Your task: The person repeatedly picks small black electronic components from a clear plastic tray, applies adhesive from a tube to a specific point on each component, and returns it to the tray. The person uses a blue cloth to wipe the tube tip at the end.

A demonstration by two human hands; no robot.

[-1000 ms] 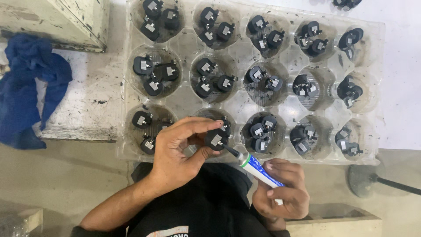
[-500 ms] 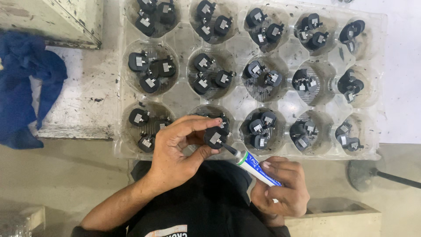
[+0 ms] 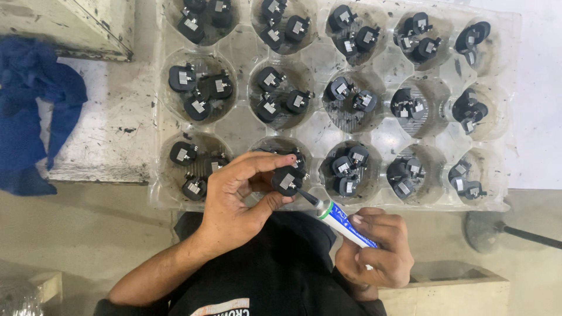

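You are holding a small black part (image 3: 287, 180) in your left hand (image 3: 237, 199), and your grip on it is closed: the forefinger is curling over its top and the thumb is pressing from below, so the part is sitting right at your fingertips, out past the palm, with its pale square face turned up toward you. It is hanging just above the near edge of the clear plastic tray (image 3: 246, 126), over the middle pocket of the nearest row.

Your right hand (image 3: 374, 248) is wrapped shut around a white and blue tube (image 3: 345, 224), which is lying slanted up and to the left out of your fist. Its dark nozzle is touching the lower right side of the black part, so the two hands are meeting at that point, the left one higher and nearer the tray, the right one lower and close to your body.

The tray is resting on the table (image 3: 111, 134) and its round pockets are each holding a few like black parts (image 3: 199, 93). A blue cloth (image 3: 35, 111) is lying on the far left of the table, well apart from both hands.
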